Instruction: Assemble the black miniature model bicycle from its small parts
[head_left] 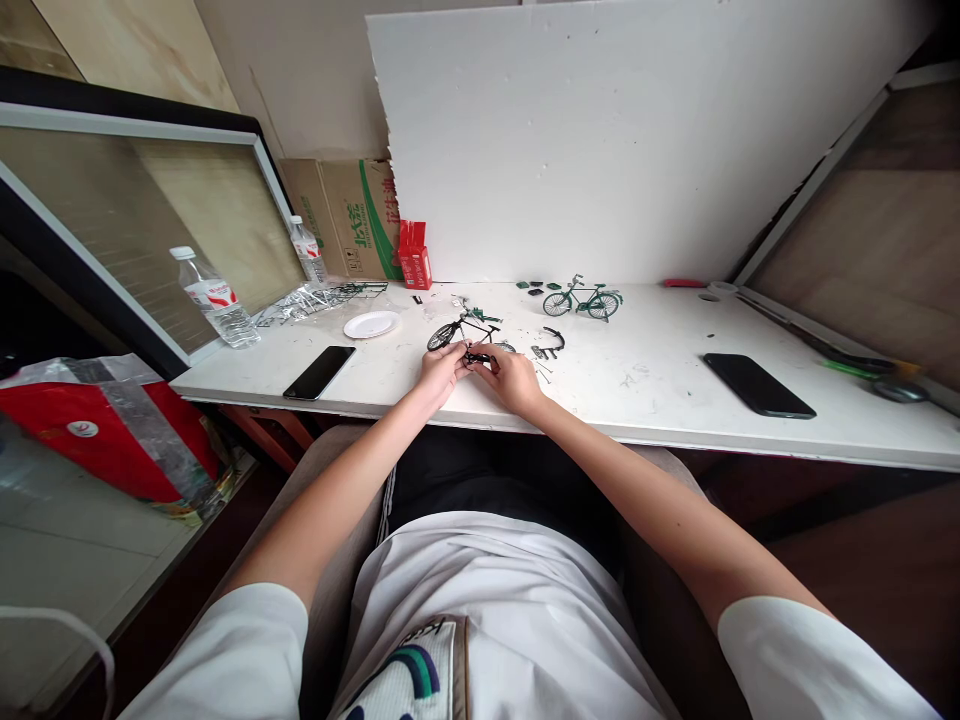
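While the left hand (442, 372) and right hand (511, 378) pinched a black model bicycle (475, 326), a green model bicycle (584, 300) stood upright farther back.

My left hand (442, 372) and right hand (514, 380) hide part of the black model bicycle (478, 326); the tabletop (637, 390)'s right end is cut off.

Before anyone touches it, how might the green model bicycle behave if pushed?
The green model bicycle might tip sideways, as its wheels look narrow; it could also roll, since they are round. Its slender frame looks fragile.
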